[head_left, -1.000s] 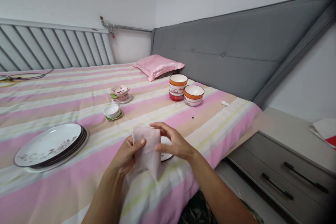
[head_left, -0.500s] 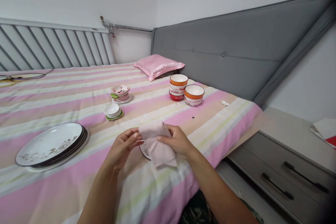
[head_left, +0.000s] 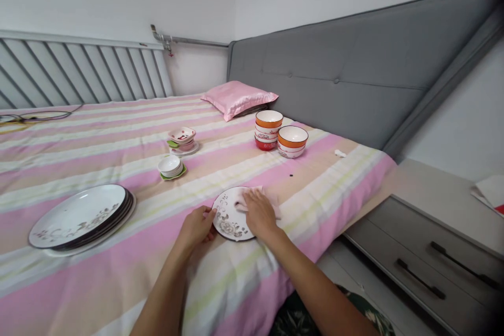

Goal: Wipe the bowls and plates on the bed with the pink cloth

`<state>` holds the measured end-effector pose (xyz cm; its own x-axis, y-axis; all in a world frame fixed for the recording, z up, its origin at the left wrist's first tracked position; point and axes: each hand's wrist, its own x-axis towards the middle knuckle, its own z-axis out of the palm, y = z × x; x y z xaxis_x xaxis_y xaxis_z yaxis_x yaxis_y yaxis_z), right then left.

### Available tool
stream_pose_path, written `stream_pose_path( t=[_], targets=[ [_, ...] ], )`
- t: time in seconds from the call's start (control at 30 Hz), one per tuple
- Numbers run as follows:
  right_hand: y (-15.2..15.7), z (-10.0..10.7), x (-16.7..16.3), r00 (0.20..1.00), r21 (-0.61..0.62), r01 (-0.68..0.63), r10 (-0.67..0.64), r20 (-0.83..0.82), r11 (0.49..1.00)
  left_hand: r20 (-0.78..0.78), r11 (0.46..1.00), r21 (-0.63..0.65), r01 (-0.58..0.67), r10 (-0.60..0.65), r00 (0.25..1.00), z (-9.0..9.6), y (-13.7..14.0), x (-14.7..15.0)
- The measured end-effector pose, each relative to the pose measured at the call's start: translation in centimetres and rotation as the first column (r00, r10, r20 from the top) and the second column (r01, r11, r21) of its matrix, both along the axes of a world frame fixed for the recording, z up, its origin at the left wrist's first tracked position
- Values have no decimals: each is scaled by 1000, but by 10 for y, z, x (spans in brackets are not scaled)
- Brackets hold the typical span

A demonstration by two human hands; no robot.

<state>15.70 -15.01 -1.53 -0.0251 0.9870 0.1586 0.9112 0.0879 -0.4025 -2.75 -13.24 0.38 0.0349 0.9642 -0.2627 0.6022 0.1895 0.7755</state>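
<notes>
White, dark-rimmed plate point(head_left: 230, 223) lies face up on the striped bedcover point(head_left: 315, 194), floral print showing. Left hand point(head_left: 199, 226) has its fingers at the plate's left rim, thumb on top. Right hand point(head_left: 260, 215), apart from the left, is laid over a pale pink cloth point(head_left: 241, 203) at the plate's right side; whether its fingers close on the fabric is hard to tell from this angle.

Progress: judged in hand, not finished. Cloth meets the plate's upper right portion; the left and lower face is uncovered. The frame does not establish which other pieces have been dealt with.

Containers: bowls stand in two stacks, the taller stack point(head_left: 269, 123) beside the shorter stack point(head_left: 292, 143). Both top bowls show white interiors; lower ones are nested and hidden inside. Small white dishes point(head_left: 169, 173) sit nested on a green dish point(head_left: 181, 172). Behind these, a squarish dish point(head_left: 187, 134) with a red motif tops another pile. Large plates point(head_left: 79, 215) are stacked at left.
</notes>
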Motion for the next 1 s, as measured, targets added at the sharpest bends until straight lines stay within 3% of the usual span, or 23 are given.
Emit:
stream_pose_path(
  t=[0.23,0.43,0.57,0.73,0.87,1.0],
  targets=[
    [9,-10,-15,998,-92,-56,55,-18,994,77,997,-76,21,-15,997,-7,-1,8],
    [19,-11,-18,971,-109,-236,231,-58,966,130,995,-98,-16,28,991,-2,-3,12],
    [17,-7,-20,917,-97,-397,391,-76,913,192,992,-111,-53,74,979,2,-6,13],
    [3,10,-16,809,-96,-573,542,-228,814,307,983,-170,-63,114,945,1,-8,9],
    [-11,27,0,735,-135,-654,581,-350,745,419,979,-192,-71,148,896,2,-9,7],
    [-22,41,24,711,-219,-673,536,-455,706,412,972,-217,-84,170,895,6,-11,8]
  ],
)
